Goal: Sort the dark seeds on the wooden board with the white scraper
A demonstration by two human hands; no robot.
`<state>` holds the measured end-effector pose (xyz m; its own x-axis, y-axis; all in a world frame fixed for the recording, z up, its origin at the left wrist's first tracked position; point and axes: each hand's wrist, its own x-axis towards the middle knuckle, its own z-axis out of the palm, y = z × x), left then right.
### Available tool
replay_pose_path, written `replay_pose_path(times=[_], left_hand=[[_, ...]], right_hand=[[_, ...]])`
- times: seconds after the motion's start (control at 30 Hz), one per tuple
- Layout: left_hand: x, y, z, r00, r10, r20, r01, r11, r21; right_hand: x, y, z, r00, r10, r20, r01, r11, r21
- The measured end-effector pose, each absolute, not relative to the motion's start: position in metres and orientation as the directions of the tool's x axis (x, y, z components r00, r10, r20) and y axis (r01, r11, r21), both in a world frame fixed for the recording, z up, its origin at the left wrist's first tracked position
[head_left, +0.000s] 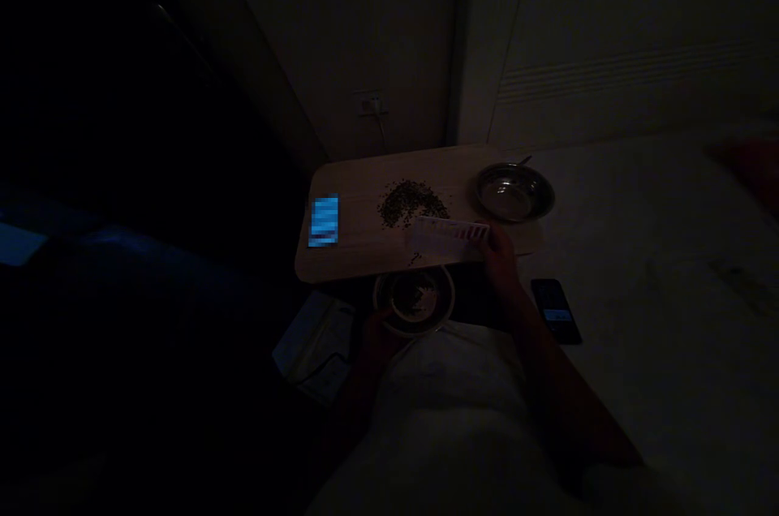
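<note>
Fingers of the right hand (500, 260) closed on one end of a flat card (450, 236), which lies along the near part of the wooden table (359, 256). The left hand (374, 333) grips a small bowl (449, 298) from its left side, just below the table's near edge; how its fingers wrap the bowl is lost in the dark. A few seeds already lie in the bowl. The main heap of seeds (411, 202) sits on the table just beyond the card.

Step in hand, as judged: scraping seeds with the card toward the edge and into the bowl. A further sweep calls for the card flat on the wood and the bowl's rim tight under the edge.

Around these: a metal bowl (544, 195) at the table's right end, a glowing phone (324, 220) at its left, a dark phone (555, 309) on the bedding.
</note>
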<state>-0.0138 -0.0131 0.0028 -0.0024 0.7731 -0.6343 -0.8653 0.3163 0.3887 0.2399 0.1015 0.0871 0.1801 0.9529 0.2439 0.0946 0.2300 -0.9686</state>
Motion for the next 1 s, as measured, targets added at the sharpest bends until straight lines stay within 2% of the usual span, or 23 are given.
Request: replay_pose_path(times=[0.2, 0.6, 0.8, 1.0], left_hand=[[-0.014, -0.012, 0.007, 0.025, 0.701, -0.712, -0.859, 0.38, 0.344], [-0.011, -0.012, 0.016, 0.026, 0.689, -0.724, -0.842, 0.406, 0.356], [-0.01, -0.013, 0.018, 0.056, 0.741, -0.669, -0.839, 0.398, 0.371], [-0.009, -0.013, 0.017, 0.031, 0.73, -0.682, -0.859, 0.369, 0.356]], right_hand=[[0.239, 0.1, 0.087, 0.148, 0.959, 0.242, 0.094, 0.23, -0.969], [0.24, 0.101, 0.085, 0.162, 0.958, 0.238, 0.103, 0.224, -0.969], [0.24, 0.1, 0.087, 0.123, 0.964, 0.237, 0.099, 0.226, -0.969], [0.24, 0.099, 0.087, 0.111, 0.964, 0.243, 0.11, 0.231, -0.967]])
